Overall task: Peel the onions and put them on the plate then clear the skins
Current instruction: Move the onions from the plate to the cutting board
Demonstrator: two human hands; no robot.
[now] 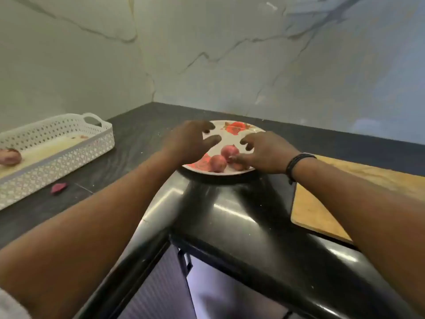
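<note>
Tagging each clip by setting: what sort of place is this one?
Most likely a home kitchen corner. A dark counter meets marble-look walls, with peeled onions on a flowered plate, a wooden cutting board to the right and a white basket to the left.

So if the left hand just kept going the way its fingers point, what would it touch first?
Probably the floral plate: the left hand hovers over its left rim, fingers aimed forward and right across it. The peeled onions sit nearer the person, likely off that line; depth is unclear.

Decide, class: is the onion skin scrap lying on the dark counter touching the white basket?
Apart. The head view shows a strip of dark counter between the onion skin scrap and the white basket.
</note>
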